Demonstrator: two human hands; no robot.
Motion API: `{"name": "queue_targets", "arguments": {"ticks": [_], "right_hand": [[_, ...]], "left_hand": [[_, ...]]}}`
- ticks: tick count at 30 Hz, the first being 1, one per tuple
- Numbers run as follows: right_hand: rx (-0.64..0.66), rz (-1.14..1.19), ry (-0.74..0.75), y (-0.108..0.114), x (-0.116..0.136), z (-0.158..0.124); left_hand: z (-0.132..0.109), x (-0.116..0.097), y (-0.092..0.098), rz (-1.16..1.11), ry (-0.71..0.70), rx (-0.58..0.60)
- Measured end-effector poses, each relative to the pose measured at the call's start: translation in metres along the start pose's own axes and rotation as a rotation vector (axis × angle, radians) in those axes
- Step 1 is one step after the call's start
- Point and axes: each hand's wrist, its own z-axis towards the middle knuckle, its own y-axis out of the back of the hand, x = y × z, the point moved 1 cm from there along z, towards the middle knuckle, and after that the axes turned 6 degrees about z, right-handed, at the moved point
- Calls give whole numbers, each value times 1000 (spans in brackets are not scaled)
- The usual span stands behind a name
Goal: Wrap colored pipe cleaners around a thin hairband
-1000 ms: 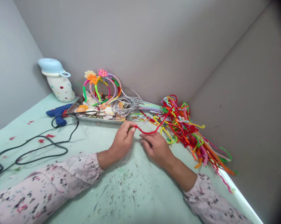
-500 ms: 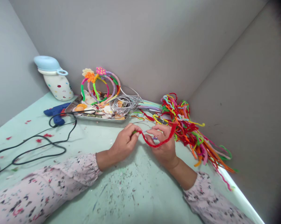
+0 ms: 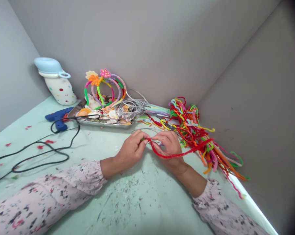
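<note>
My left hand [image 3: 132,149] pinches one end of a red pipe cleaner [image 3: 181,153] at its fingertips, where a bit of green and a thin grey wire also show. My right hand [image 3: 170,148] is closed on the same red pipe cleaner just to the right. The red strand loops under my right hand and sticks out to the right above the pale green table [image 3: 127,202]. Both hands hover close together near the table's middle.
A heap of coloured pipe cleaners [image 3: 198,137] lies at the right wall. A metal tray [image 3: 100,122] with shells, wrapped hoops [image 3: 104,86] and grey wire coils [image 3: 131,107] sits behind. A blue glue gun [image 3: 57,116], its black cord [image 3: 39,153] and a white jug [image 3: 56,83] are at left.
My right hand has turned over and lifted onto the red pipe cleaner. Its free end has swung from the pile at the back round to the right.
</note>
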Motion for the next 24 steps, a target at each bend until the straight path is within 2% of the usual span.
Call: {"name": "queue_targets", "arguments": {"ticks": [15, 24], "right_hand": [[42, 72, -111, -2, -1, -2], [80, 186, -260, -4, -4, -4]], "left_hand": [[2, 0, 0, 56, -24, -2], [2, -2, -1, 87, -7, 36]]}}
